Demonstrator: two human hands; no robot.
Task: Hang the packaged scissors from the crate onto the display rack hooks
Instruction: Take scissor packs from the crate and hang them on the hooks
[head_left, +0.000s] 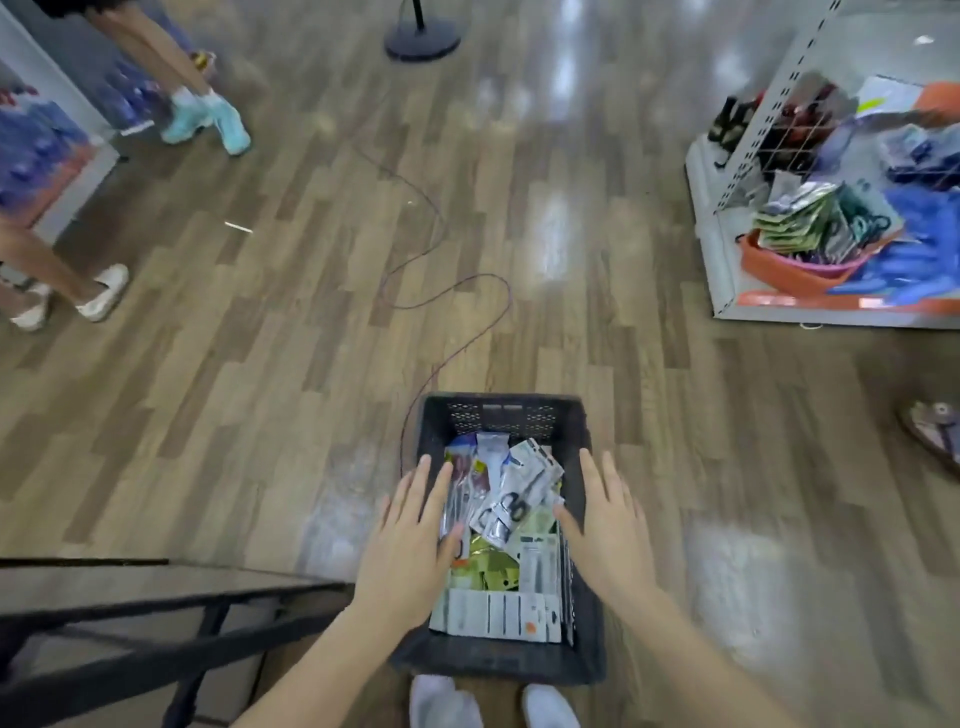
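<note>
Hands reach down over a dark crate (501, 662) on the wooden floor (260, 364). Left hand (410, 540) spreads straight fingers above the crate's left edge, gripping nothing; right hand (610, 525) does likewise over the right edge. Packaged scissors (511, 499) lie jumbled inside the crate between both hands. White display rack (769, 130) stands well apart at the far right, with an orange basket (779, 273) of packets at its base.
</note>
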